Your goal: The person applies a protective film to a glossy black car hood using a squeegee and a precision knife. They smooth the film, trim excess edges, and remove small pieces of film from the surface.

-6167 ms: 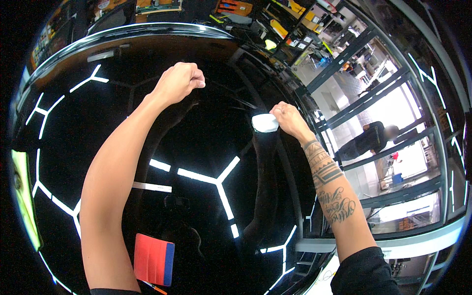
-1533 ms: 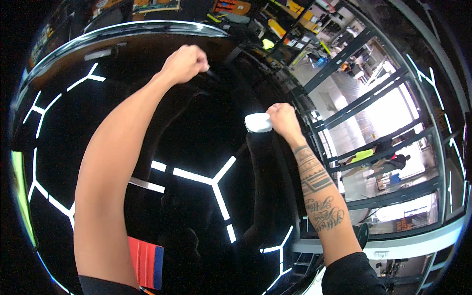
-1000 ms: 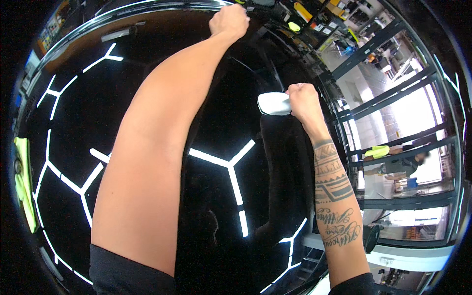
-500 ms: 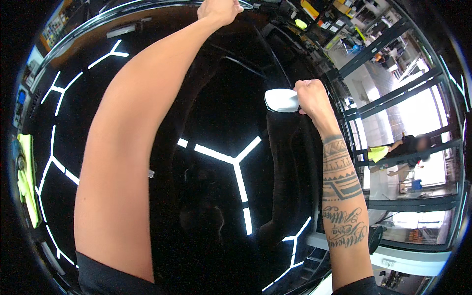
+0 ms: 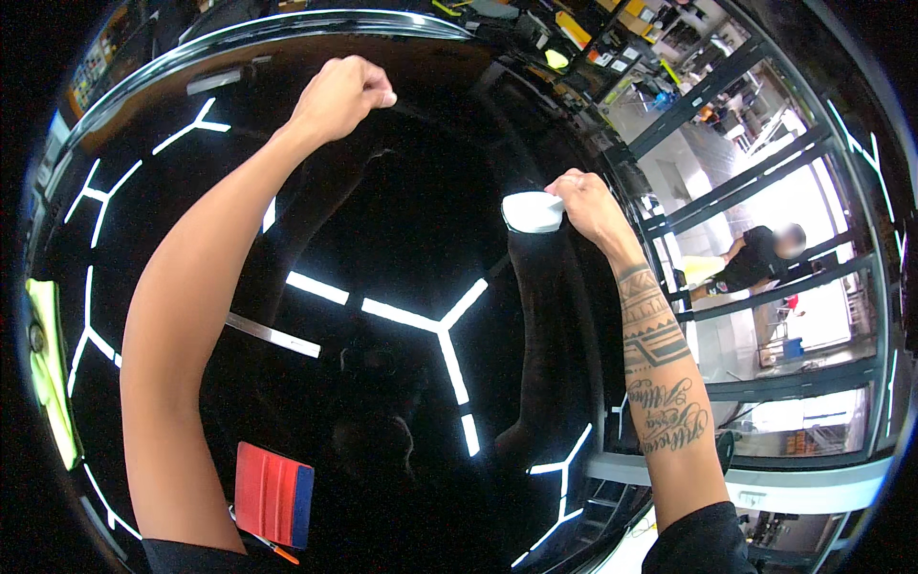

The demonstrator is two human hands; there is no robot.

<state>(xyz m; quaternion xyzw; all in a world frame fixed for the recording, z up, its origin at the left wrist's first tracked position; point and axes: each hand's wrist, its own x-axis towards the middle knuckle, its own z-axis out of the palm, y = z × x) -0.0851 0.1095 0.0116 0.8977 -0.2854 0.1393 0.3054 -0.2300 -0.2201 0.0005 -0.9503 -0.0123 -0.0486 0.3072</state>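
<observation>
My left hand (image 5: 344, 98) is closed with curled, pinched fingers at the far side of a glossy black curved panel (image 5: 382, 258). Whatever it may be pinching cannot be made out. To its right, my right hand (image 5: 587, 205) grips the right end of a white rounded piece (image 5: 533, 211) with a dark lower edge; its exact kind is unclear. Close beside my left forearm sits a red squeegee (image 5: 270, 490) with a blue edge. A slim tool with an orange tip (image 5: 278, 552) pokes out below it, partly hidden by the arm.
A yellow-green cloth (image 5: 50, 368) lies at the far left rim. Bright branching lights reflect in the panel. At right, dark-framed windows (image 5: 765, 383) stand behind a white ledge (image 5: 794, 481). Another person (image 5: 760, 256) shows there with a yellow-green cloth.
My left hand has come back from the far edge, nearer and to the left. My right hand and the white piece shifted slightly left and nearer. The red squeegee is now visible beside my left arm.
</observation>
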